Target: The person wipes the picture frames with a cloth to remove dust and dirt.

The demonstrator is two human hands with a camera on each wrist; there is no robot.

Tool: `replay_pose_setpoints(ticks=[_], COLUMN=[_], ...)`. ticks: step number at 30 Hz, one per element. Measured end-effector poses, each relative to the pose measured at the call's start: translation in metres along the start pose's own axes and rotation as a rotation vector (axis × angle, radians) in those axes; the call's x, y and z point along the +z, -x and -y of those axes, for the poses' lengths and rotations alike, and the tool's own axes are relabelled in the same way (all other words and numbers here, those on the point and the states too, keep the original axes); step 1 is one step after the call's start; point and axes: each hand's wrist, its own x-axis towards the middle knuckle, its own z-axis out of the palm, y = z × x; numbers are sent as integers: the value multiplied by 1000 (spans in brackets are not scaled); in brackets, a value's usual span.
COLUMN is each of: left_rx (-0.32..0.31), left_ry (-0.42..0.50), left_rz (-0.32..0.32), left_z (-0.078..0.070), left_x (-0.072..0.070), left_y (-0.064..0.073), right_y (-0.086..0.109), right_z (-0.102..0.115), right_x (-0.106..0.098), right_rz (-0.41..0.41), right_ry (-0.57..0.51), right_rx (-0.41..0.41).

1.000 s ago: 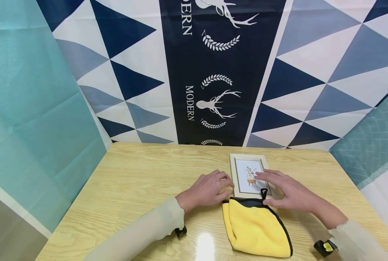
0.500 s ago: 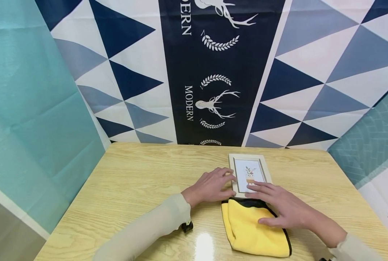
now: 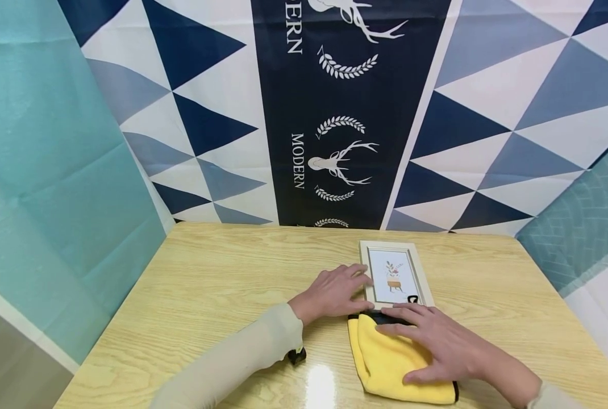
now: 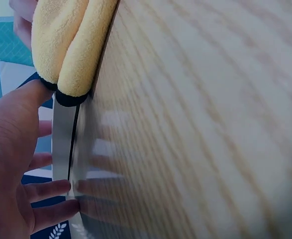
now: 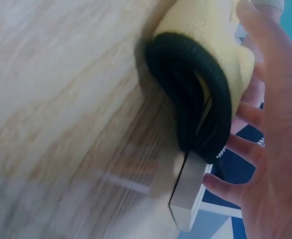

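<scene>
A picture frame (image 3: 421, 278) with a pale border and a plant picture lies flat on the wooden table. Just in front of it, overlapping its near edge, is a folded yellow towel (image 3: 386, 363) with black edging and a small black loop (image 3: 412, 299). My left hand (image 3: 337, 291) is at the frame's left side, its fingertips against the frame's side (image 4: 63, 124) in the left wrist view. Over the towel my right hand (image 3: 444, 341) spreads its fingers, covering part of it. In the right wrist view, those fingers pass beside the towel's dark edge (image 5: 185, 84).
The wooden table (image 3: 232, 272) runs back to a patterned curtain (image 3: 207, 113) with triangles and deer heads. A teal panel (image 3: 69, 199) borders it on the left. Some light reflects off the tabletop near the front.
My right hand has drawn back from over the picture frame toward me, onto the towel. The left hand has shifted slightly right along the frame's left side. Frame and towel stay in place.
</scene>
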Motion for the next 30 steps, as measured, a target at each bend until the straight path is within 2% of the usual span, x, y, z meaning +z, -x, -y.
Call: replay_pose_setpoints(ticks=[4, 11, 19, 22, 25, 30], left_rx=[0, -12, -7, -7, -6, 7], left_ry=[-4, 14, 4, -1, -4, -18], left_rz=[-2, -6, -11, -15, -16, -20], left_z=[0, 2, 5, 5, 6, 6], left_x=[0, 1, 1, 2, 2, 1], left_y=[-1, -3, -4, -4, -4, -4], right_y=[2, 4, 4, 2, 1, 1], right_z=[5, 11, 16, 16, 15, 15], right_x=[0, -1, -2, 0, 4, 7], right_rz=[43, 78, 160, 146, 95, 62], right_ry=[18, 52, -16, -48, -56, -50], right_rx=[6, -58, -67, -98, -134, -148])
